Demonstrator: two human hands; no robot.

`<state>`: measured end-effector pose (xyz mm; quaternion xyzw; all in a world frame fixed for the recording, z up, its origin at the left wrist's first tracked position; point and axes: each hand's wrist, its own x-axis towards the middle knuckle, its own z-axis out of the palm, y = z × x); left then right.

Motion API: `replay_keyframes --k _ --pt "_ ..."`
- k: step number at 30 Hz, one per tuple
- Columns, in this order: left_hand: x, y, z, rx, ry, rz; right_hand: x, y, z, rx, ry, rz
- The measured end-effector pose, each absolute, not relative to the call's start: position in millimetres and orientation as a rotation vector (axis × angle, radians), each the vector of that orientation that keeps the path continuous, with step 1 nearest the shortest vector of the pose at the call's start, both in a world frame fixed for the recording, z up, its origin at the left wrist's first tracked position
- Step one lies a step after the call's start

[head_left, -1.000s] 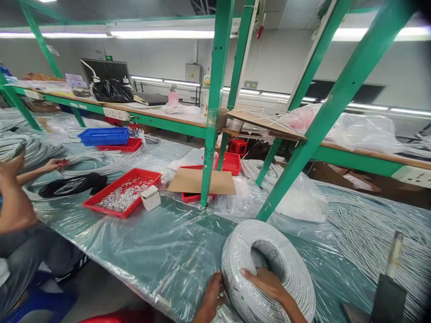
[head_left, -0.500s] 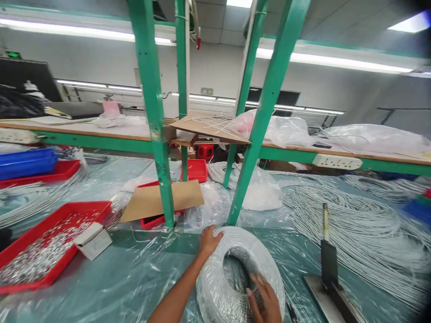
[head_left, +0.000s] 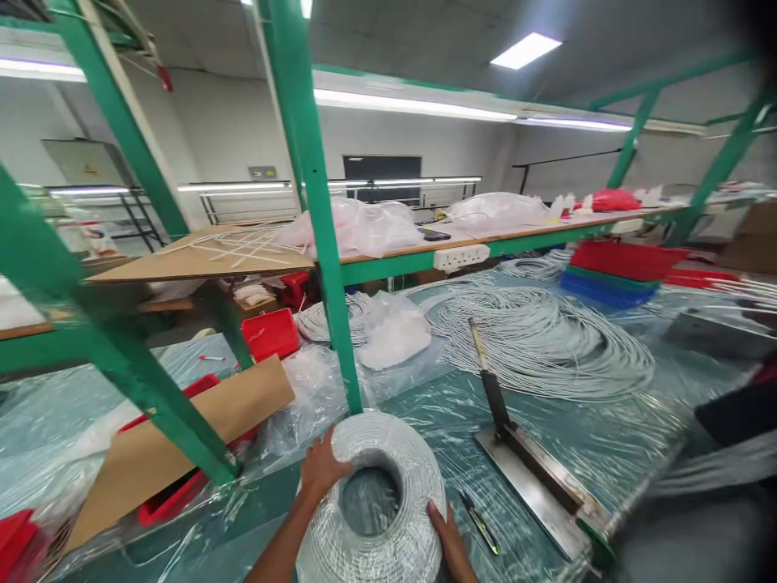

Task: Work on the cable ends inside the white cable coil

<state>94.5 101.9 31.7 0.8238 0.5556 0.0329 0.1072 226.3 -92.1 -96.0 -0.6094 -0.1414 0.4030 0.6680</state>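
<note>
A thick roll of pale cable [head_left: 418,478], seemingly wrapped in clear film, lies on the bench in front of me. My left hand [head_left: 324,465] grips its upper left side, thumb over the top and fingers round the outer edge. Against the right side of the roll is my right hand [head_left: 447,530], thumb on top, its other fingers mostly hidden behind the rim. Just right of that hand lie small snips [head_left: 479,522]. Further right stands a metal lever cutter [head_left: 534,478] with its handle raised.
Large loose coils of cable [head_left: 534,340] spread behind the cutter. Green posts [head_left: 331,283] rise close behind the roll. At left, cardboard [head_left: 200,429] rests on a red tray [head_left: 170,498]. Red and blue bins [head_left: 613,287] stand far right. Part of a blurred person [head_left: 722,518] is at lower right.
My view has swung to the right. My right hand has moved from the roll's centre hole to its outer right side. The left hand stays on the upper left edge.
</note>
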Motion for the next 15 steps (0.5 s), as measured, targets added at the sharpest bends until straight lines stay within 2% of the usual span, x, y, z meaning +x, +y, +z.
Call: replay_keyframes --k 6,11,15 --pt "54.1 90.9 34.0 2.253 1.788 0.035 215.2 -84.0 -81.6 -1.218 -0.401 0.888" --pt "-3.9 94.9 11.6 2.040 1.876 0.073 224.8 -44.1 -81.9 -1.049 -0.638 1.043" --pt "-14.1 81.6 1.7 1.965 2.064 0.132 238.0 -17.7 -73.5 -0.965 -0.740 1.147"
